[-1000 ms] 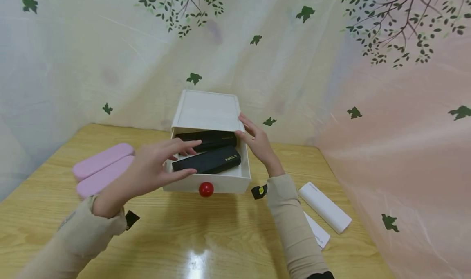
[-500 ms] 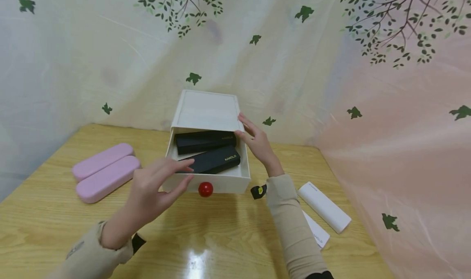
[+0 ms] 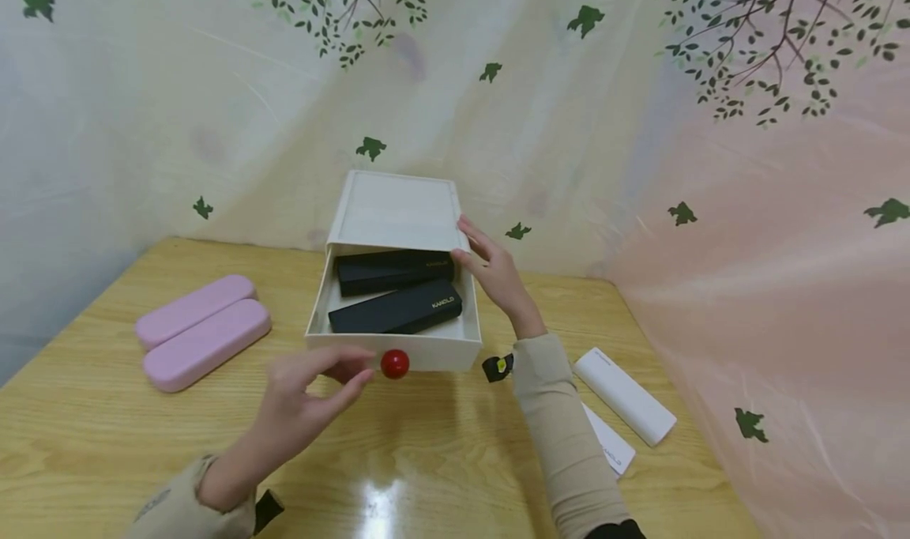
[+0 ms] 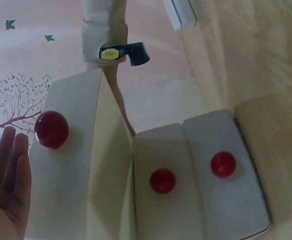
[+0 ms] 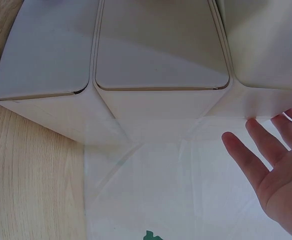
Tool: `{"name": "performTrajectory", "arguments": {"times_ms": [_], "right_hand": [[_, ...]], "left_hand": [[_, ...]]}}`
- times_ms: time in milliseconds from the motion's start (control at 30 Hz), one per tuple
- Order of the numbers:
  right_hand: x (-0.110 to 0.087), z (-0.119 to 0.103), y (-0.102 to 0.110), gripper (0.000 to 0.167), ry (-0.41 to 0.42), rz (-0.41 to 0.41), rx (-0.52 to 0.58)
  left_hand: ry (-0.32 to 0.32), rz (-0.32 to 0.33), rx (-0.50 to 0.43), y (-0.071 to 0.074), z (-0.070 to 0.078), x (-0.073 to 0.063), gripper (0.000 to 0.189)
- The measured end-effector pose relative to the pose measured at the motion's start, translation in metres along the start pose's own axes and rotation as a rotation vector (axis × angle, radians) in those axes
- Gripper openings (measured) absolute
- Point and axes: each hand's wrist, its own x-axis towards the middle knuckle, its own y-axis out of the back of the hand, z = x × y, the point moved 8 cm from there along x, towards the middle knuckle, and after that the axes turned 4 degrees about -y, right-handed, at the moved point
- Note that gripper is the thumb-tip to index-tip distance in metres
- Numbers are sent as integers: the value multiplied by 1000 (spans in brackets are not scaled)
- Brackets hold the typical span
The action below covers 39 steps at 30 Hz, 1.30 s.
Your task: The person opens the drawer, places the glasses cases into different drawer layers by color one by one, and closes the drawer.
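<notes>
Free table [image 3: 291, 302] between pink cases [image 3: 209, 344] and jutting drawer [image 3: 444, 354] (red knob [image 3: 395, 363] foremost), right sleeve [image 3: 565, 428] barring opposite side

L hand [image 3: 293, 405] moved fr. over front blk case [image 3: 398, 308] down to just beside red knob [image 3: 395, 363].

Pink cases [image 3: 208, 345], white boxes [image 3: 626, 397], leafy curtain [image 3: 569, 167]

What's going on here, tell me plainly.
A person's left hand is just beside the red knob of the open top drawer, not gripping it. The right hand touches the side of the white drawer unit. Two black boxes lie in the drawer; two pink cases and two white boxes lie on the table.
</notes>
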Motion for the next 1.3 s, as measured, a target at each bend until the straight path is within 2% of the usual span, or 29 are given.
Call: {"name": "performTrajectory", "arguments": {"times_ms": [100,200,333,433,567,733,867,1033,1300], "right_hand": [[0,-1,0,54,0,1,7],[0,-1,0,53,2,3,11],[1,-1,0,53,-15,-6,16],[1,-2,0,54,-32,-17,25],[1,-3,-1,53,-35,-22,32],[2,1,-1,53,-35,-13,15],[2,2,-1,53,-15,-5,11],[1,1,0,53,-4,2,16],[2,1,0,53,0,-5,17]], "left_hand": [[84,-16,-28,-4,-7,-7,9],[191,-35,-30,-8,-14,-14,19],[329,-60,-29,-16,-24,-25,19],[425,-78,-30,-21,-31,-32,12],[588,-121,-53,-28,-40,-40,2],[748,-148,-116,-37,-48,-48,14],[870,-127,-207,-43,-55,-54,22],[938,-89,-303,-49,-58,-57,25],[985,-66,-333,-52,-59,-57,29]]}}
